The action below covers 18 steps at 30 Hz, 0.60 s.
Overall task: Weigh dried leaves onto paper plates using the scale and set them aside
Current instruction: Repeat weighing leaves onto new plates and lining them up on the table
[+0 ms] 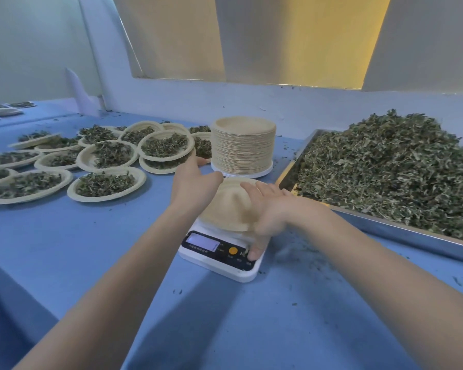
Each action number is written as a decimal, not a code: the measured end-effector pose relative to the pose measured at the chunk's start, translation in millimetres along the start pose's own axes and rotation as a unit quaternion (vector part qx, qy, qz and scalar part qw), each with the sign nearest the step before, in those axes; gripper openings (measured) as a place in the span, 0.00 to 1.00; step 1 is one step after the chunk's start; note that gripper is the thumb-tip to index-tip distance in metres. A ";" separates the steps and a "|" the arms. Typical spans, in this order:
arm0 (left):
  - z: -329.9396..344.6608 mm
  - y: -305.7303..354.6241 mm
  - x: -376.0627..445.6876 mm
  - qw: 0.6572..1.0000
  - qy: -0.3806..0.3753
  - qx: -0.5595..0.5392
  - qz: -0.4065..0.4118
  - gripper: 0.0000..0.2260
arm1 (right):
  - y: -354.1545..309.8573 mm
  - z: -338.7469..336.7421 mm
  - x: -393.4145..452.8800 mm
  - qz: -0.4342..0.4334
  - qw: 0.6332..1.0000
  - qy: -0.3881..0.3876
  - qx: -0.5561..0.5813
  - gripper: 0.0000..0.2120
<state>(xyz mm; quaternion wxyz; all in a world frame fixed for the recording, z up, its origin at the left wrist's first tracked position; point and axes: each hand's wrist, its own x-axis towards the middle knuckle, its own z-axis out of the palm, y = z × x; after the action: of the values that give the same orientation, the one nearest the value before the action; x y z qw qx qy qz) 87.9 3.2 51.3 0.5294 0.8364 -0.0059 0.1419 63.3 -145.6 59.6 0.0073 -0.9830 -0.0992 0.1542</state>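
A white digital scale [214, 259] sits mid-table with an empty paper plate [225, 206] on its platform. My right hand [267, 212] lies over that plate with its fingers straight, and its thumb presses a button at the scale's front right. My left hand [195, 180] reaches forward and holds the near rim of a leaf-filled paper plate [165, 145], which rests on top of other filled plates. A tall stack of empty paper plates [242, 146] stands just behind the scale. Dried leaves [390, 169] are heaped on a metal tray [401, 232] at the right.
Several filled plates [106, 184] cover the left of the blue table [91, 249], some overlapping. Leaf crumbs are scattered around the scale and the tray. A white wall [225, 102] runs along the table's back edge. More plates [3, 111] lie at the far left.
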 end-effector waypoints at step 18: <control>50.9 43.4 -9.0 0.995 -0.059 0.017 0.078 0.18 | 77.7 0.7 -6.9 0.009 0.899 0.307 0.311 0.27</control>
<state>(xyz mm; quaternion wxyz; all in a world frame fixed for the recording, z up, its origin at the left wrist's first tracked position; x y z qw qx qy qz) 84.0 -62.3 67.1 0.5011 0.8493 -0.0998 0.1326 71.7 -223.1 57.5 0.3415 -0.9301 -0.0300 -0.1318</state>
